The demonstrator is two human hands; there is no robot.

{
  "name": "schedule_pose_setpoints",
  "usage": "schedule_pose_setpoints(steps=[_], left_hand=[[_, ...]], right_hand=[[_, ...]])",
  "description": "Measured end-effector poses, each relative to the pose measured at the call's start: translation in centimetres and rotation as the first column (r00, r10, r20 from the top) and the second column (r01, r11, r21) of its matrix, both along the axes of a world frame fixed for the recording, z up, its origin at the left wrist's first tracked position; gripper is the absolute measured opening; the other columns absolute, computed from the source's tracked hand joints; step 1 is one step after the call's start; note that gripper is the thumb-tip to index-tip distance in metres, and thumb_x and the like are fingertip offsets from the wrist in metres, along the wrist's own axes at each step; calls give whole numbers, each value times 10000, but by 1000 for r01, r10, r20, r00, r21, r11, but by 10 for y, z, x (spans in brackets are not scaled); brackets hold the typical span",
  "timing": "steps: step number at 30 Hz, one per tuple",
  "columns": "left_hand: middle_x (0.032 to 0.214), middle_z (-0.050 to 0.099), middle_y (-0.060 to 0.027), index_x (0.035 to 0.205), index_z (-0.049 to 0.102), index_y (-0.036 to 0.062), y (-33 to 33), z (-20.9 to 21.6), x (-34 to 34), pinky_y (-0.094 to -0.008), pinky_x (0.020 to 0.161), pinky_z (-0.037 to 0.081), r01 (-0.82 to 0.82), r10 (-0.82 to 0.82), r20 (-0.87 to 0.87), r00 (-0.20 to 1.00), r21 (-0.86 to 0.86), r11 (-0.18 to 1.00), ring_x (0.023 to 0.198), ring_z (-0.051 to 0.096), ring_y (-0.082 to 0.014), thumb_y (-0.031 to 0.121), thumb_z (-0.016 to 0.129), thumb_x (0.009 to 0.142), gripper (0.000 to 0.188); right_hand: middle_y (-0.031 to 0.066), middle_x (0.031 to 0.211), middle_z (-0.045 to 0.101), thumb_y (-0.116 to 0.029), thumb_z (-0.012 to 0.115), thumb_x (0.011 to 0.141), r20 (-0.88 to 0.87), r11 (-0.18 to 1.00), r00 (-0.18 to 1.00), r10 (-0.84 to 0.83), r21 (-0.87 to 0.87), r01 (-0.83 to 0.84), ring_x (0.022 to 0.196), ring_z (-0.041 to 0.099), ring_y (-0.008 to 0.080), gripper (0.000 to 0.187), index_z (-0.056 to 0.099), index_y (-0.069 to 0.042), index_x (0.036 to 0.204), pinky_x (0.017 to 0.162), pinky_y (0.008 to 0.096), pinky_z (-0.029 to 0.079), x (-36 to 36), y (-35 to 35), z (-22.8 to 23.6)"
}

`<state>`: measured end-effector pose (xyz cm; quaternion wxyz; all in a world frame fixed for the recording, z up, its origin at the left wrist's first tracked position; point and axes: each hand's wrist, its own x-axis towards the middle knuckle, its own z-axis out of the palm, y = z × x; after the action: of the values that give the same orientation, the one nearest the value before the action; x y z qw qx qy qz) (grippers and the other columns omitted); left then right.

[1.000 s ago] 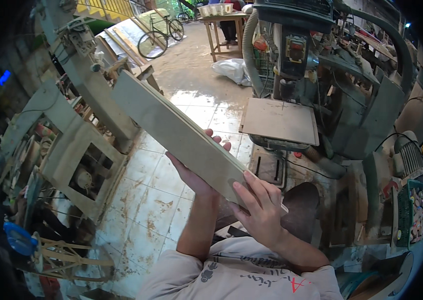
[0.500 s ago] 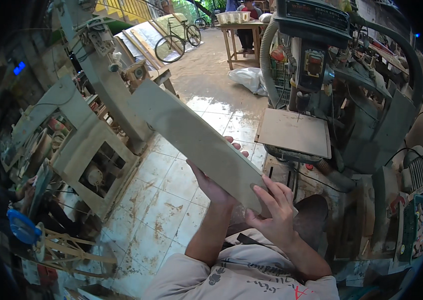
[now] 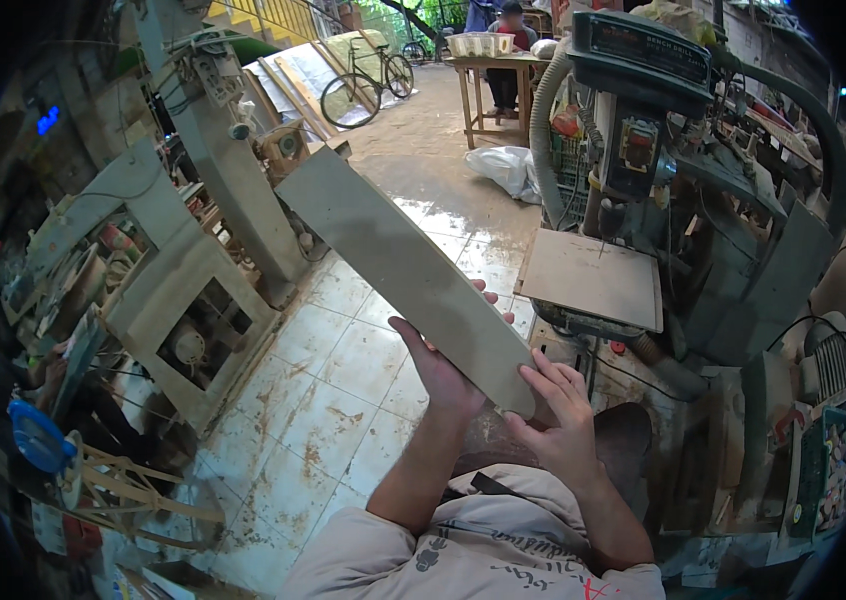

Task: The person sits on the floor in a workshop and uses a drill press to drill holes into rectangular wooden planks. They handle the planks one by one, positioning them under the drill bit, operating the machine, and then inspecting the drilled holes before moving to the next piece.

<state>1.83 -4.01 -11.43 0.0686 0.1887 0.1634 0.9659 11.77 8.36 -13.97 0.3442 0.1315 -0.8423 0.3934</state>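
A long, flat wooden board [image 3: 408, 280] with a pale greyish face slants across the middle of the view, its far end toward the upper left. From below, my left hand [image 3: 443, 378] supports it, with the thumb along the near-left edge and the fingertips showing past the opposite edge. My right hand [image 3: 561, 405] grips the board's near end, fingers on the right edge and thumb by the end corner. The palm of my left hand is partly hidden under the board.
To the right stands a bench drill [image 3: 638, 60] with a square wooden table [image 3: 593, 278]. A dusty machine cabinet [image 3: 178, 330] is at left beside a grey post [image 3: 233, 170]. Farther off are a bicycle [image 3: 368, 85], a white sack [image 3: 508, 170] and a person [image 3: 508, 50] behind a wooden table.
The board has shifted slightly right and its face has tilted a little. My right hand has slid lower around the near end. My left thumb has lifted outward from the board's edge.
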Motion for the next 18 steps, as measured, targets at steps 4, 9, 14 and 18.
schedule_pose_setpoints(steps=[4,9,14,18], left_hand=[[1261,501,-135,1354,401,69,3,1,1,-467,945,461,-24,25,4,1000,-113,993,1109,524,-255,755,177,885,860],[1186,543,-150,1325,419,72,15,9,-7,-483,886,491,-81,106,115,988,-202,976,1036,552,-277,729,179,905,816],[1164,539,-155,1315,413,45,6,7,-38,-493,896,473,-88,140,167,976,-282,955,1018,544,-278,702,176,925,800],[1195,515,-158,1329,388,42,4,20,-45,-521,906,459,-164,235,233,943,-287,944,1056,521,-285,698,157,927,803]], right_hand=[[154,1314,553,-70,810,623,10,1000,999,30,-9,-30,1108,530,334,585,615,-55,1175,941,414,458,-2,5,-1],[157,1290,565,-130,849,629,84,991,996,35,-130,-24,1149,526,316,628,582,-49,1192,955,398,451,-2,14,-6],[181,1259,574,-217,852,664,323,984,945,61,-177,-3,1144,554,299,732,517,-33,1288,968,381,443,1,25,5],[201,1221,591,-287,847,687,457,963,878,140,-268,-15,1112,587,257,785,487,27,1310,960,355,447,6,36,10]])
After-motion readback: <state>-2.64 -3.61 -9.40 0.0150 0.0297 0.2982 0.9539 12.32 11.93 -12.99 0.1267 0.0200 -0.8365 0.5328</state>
